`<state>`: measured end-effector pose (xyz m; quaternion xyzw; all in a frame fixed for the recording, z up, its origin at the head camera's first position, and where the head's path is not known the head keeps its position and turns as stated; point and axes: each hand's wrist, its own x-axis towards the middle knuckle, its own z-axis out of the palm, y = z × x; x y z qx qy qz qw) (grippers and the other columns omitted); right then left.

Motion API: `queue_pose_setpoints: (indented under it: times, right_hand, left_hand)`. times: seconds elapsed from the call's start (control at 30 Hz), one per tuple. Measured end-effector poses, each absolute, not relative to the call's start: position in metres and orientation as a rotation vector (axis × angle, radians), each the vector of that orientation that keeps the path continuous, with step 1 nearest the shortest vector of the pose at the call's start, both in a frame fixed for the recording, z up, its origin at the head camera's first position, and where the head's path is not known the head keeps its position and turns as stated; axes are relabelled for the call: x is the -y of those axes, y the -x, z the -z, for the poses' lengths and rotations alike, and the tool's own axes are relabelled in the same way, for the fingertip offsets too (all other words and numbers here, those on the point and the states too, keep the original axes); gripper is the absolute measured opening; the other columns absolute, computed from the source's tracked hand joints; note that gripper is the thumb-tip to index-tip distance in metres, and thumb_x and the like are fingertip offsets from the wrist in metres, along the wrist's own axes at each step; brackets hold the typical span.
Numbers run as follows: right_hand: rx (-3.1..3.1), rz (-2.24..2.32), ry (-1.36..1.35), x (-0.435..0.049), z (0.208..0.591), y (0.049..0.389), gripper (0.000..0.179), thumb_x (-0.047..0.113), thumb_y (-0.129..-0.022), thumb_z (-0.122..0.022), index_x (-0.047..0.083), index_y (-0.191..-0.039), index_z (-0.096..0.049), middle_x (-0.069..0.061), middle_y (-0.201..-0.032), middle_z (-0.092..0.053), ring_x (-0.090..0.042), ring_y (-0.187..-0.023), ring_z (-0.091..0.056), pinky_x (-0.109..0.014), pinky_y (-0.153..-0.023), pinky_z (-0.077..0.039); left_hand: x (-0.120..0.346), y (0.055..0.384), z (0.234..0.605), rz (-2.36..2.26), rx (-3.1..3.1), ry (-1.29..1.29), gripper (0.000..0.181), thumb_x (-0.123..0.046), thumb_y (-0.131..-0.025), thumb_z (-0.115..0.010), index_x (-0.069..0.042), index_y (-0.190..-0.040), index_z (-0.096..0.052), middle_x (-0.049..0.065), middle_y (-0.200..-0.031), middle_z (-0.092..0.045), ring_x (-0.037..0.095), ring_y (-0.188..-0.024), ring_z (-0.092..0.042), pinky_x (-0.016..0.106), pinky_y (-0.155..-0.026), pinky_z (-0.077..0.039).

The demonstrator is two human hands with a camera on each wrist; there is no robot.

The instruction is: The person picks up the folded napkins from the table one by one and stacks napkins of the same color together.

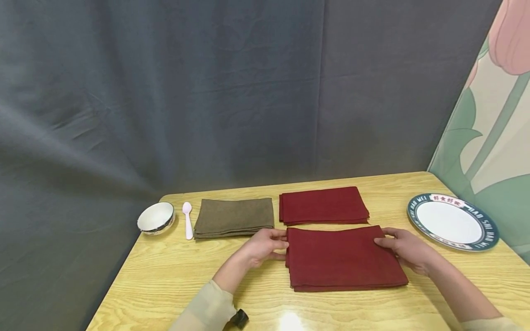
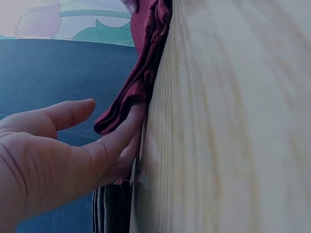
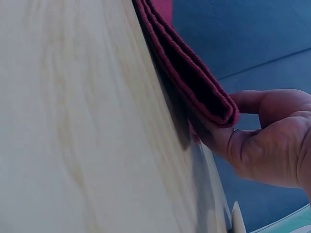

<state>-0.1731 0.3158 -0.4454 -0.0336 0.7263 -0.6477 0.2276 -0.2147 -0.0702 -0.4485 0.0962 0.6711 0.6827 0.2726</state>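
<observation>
A folded dark red cloth lies at the front of the wooden table, its edge in loose layers in the left wrist view. At its left edge is my left hand; the fingers reach under the layers while the thumb stands apart from them. My right hand pinches the right edge, thumb on top and fingers beneath. That edge is raised off the table in the right wrist view. Just behind lies a second folded red cloth, partly overlapped by the front one in the head view.
Left of the red cloths lies a folded brown cloth, then a pink spoon and a white bowl. A plate with a dark green rim sits at the right. A grey curtain hangs behind the table.
</observation>
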Motion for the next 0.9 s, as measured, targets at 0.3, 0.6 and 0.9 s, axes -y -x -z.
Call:
queue_pose_setpoints:
  times: [0.3, 0.6, 0.9]
  right_hand:
    - [-1.950, 1.825, 0.094, -0.312, 0.449, 0.174, 0.064, 0.015, -0.108, -0.047, -0.022, -0.146, -0.012, -0.008, -0.109, -0.066, -0.019, -0.097, -0.069, -0.043, -0.083, -0.059]
    - [-1.850, 1.766, 0.183, -0.328, 0.450, 0.175, 0.068, 0.012, -0.107, -0.049, -0.023, -0.146, -0.006, -0.010, -0.116, -0.067, -0.023, -0.104, -0.068, -0.045, -0.088, -0.057]
    - [-1.779, 1.805, 0.243, -0.328, 0.451, 0.175, 0.069, 0.007, -0.107, -0.047, -0.023, -0.147, -0.001, -0.010, -0.118, -0.067, -0.024, -0.107, -0.067, -0.046, -0.089, -0.057]
  left_hand:
    - [0.071, 0.213, 0.447, -1.793, -1.856, -0.277, 0.056, 0.006, -0.097, -0.060, 0.008, -0.149, -0.040, 0.022, -0.127, -0.062, 0.027, -0.104, -0.065, 0.043, -0.089, -0.057]
    - [0.069, 0.212, 0.449, -1.713, -1.822, -0.297, 0.060, 0.007, -0.096, -0.062, 0.004, -0.151, -0.039, 0.018, -0.124, -0.066, 0.024, -0.102, -0.067, 0.041, -0.092, -0.055]
    - [0.065, 0.208, 0.452, -1.706, -1.963, -0.321, 0.064, 0.008, -0.094, -0.064, 0.004, -0.152, -0.038, 0.019, -0.121, -0.068, 0.022, -0.094, -0.069, 0.038, -0.082, -0.058]
